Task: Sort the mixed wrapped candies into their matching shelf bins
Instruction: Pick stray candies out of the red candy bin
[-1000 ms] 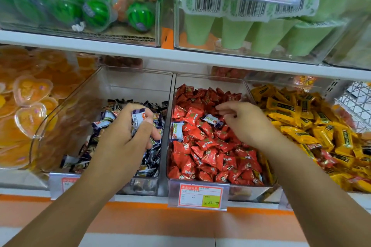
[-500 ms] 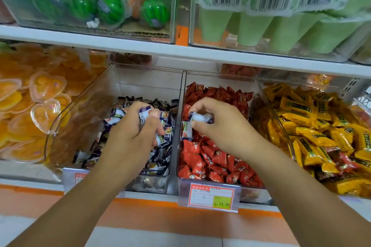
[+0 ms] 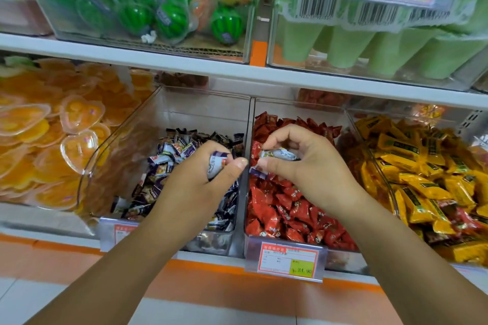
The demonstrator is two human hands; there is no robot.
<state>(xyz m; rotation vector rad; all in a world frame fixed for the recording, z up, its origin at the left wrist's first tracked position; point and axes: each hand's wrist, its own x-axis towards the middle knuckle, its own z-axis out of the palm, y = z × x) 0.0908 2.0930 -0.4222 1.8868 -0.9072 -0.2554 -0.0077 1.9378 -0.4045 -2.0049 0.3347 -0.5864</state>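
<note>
My left hand (image 3: 203, 182) hovers over the clear bin (image 3: 169, 108) of purple-and-white wrapped candies (image 3: 169, 155) and grips a few of those candies (image 3: 216, 163) in its curled fingers. My right hand (image 3: 303, 166) is above the left edge of the bin of red wrapped candies (image 3: 285, 208). It pinches purple-and-white candies (image 3: 277, 154) between thumb and fingers. The thumbs of both hands almost meet over the divider between the two bins.
A bin of yellow wrapped candies (image 3: 422, 174) with a few red ones mixed in stands on the right. Orange heart-shaped jelly cups (image 3: 52, 134) fill the left bin. The upper shelf (image 3: 184, 63) holds watermelon-shaped sweets (image 3: 169, 18) and green tubes (image 3: 346, 47). A price tag (image 3: 287, 261) hangs at front.
My right hand lifted purple-and-white candies out of the red bin and moved left toward the divider. My left hand stayed over the purple bin, holding its candies.
</note>
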